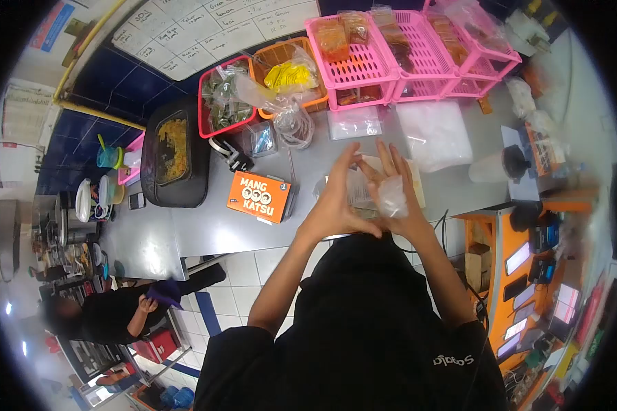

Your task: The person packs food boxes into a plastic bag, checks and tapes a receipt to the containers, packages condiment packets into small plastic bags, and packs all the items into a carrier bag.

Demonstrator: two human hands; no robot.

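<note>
Over the near edge of the counter, both of my hands are raised close together with their fingers pointing away from me. My left hand is open, its thumb reaching toward the right hand and its fingers apart. My right hand has its fingers stretched up and carries a small crumpled piece of clear plastic against the palm and thumb side. Beyond and between the hands, flat clear plastic and paper lie on the counter, partly hidden. An orange printed box stands to the left of my left hand.
Pink baskets with packets, a red basket and an orange basket line the back. White plastic sheets lie at right. A black tray of yellow food sits left. Another person holds something purple.
</note>
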